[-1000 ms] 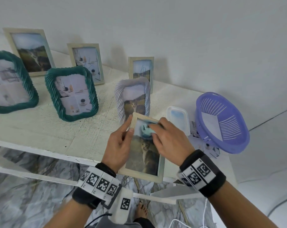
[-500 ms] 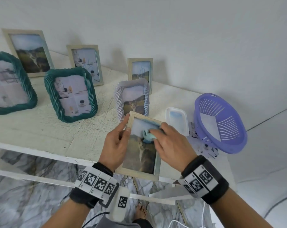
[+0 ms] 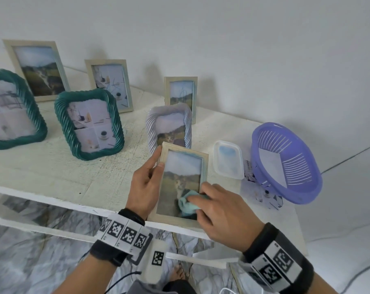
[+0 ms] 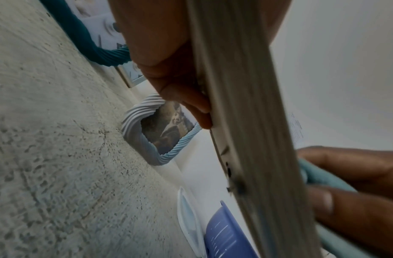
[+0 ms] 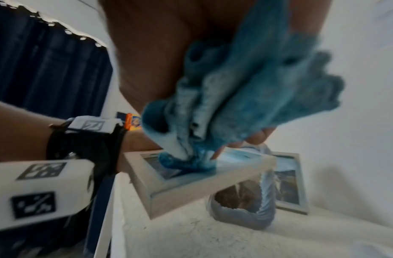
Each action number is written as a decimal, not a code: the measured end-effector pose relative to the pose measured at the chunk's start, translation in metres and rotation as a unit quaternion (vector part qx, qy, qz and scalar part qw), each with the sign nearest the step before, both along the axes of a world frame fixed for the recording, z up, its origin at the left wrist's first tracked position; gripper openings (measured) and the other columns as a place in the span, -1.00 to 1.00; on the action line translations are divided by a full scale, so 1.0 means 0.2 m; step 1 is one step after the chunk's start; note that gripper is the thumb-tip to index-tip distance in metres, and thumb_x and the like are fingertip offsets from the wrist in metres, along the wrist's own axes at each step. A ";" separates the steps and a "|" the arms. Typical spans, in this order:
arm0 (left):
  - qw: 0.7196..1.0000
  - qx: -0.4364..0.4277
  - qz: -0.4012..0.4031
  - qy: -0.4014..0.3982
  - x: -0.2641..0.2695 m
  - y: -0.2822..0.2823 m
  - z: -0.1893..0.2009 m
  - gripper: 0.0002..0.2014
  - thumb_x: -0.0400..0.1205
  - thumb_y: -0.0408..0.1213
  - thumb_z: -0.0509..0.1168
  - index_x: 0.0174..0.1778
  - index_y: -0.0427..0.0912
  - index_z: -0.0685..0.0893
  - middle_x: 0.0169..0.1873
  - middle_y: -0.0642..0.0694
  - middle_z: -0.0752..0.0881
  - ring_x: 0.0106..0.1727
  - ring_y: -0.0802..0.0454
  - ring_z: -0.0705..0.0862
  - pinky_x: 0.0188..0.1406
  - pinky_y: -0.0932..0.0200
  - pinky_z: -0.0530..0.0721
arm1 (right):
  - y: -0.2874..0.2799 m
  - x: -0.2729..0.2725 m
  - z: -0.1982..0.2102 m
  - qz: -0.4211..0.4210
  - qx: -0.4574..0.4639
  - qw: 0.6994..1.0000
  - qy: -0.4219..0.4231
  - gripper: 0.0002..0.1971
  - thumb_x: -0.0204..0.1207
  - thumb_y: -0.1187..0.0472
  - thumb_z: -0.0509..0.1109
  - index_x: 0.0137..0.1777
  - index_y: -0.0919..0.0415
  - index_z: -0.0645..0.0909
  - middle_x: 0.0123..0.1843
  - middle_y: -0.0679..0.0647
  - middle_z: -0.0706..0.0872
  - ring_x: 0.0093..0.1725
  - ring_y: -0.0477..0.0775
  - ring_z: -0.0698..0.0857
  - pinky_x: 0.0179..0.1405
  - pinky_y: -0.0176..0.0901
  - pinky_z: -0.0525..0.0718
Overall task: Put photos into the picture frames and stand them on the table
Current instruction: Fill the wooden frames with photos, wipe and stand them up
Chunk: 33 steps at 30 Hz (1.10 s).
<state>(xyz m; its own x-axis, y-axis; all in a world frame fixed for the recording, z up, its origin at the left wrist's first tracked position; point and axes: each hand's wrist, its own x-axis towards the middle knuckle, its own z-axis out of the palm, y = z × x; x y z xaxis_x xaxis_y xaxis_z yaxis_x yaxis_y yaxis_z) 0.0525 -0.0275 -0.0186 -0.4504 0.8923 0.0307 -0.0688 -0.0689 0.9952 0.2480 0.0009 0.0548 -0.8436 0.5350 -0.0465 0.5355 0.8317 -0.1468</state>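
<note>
A pale wooden picture frame (image 3: 181, 153) with a cat photo is held above the table's front edge. My left hand (image 3: 148, 183) grips its left side, thumb on the front; the frame's edge (image 4: 242, 108) shows close up in the left wrist view. My right hand (image 3: 218, 211) holds a bunched light-blue cloth (image 3: 186, 203) and presses it on the lower part of the glass. The right wrist view shows the cloth (image 5: 242, 97) touching the frame (image 5: 191, 190). Several filled frames stand on the table: two teal ones (image 3: 88, 124), a white ribbed one (image 3: 169, 126) and pale wooden ones (image 3: 181, 96).
A purple plastic basket (image 3: 285, 164) lies tipped at the right of the white table (image 3: 52, 172), over loose photos (image 3: 262, 194). A clear plastic lid (image 3: 228, 160) lies beside it. The wall rises just behind the frames. Marbled floor shows below the table edge.
My right hand has slid the cloth from the top of the glass down to its lower part. The left hand keeps its grip on the frame's left side.
</note>
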 end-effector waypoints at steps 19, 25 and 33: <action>0.997 0.014 0.072 0.006 0.21 0.30 0.06 -0.59 0.78 -0.39 0.13 0.56 -0.05 0.47 0.31 0.27 0.64 0.32 0.32 0.64 0.24 0.33 0.65 | 0.86 0.07 -0.33 -0.351 -0.023 0.935 0.042 -0.50 0.70 0.13 0.13 0.60 0.25 0.18 0.36 0.28 0.39 0.24 0.28 0.52 0.10 0.04 0.56; 0.996 0.020 0.089 0.012 0.25 0.35 0.11 -0.59 0.78 -0.41 0.12 0.57 -0.12 0.47 0.25 0.42 0.65 0.35 0.39 0.60 0.32 0.34 0.59 | 0.86 0.09 -0.36 -0.281 0.031 0.951 -0.124 -0.39 0.72 0.09 0.05 0.61 0.50 0.05 0.61 0.43 0.18 0.55 0.41 0.24 0.54 0.17 0.27; 0.995 0.012 0.094 0.012 0.30 0.37 0.15 -0.59 0.78 -0.38 0.12 0.58 -0.10 0.48 0.32 0.25 0.69 0.39 0.18 0.63 0.46 -0.09 0.57 | 0.81 0.15 -0.44 -0.223 -0.135 0.959 -0.113 -0.31 0.66 0.29 -0.05 0.63 0.48 -0.37 0.67 0.41 -0.37 0.68 0.33 -0.29 0.68 0.14 -0.11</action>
<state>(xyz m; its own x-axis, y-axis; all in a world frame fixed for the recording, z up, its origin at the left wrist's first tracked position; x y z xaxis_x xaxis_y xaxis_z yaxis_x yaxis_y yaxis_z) 0.1126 0.0468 0.0114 -0.6081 0.7914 0.0628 -0.0295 -0.1016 0.9944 0.2780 0.1629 -0.0324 -0.4861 0.7830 -0.3881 0.8724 0.4607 -0.1632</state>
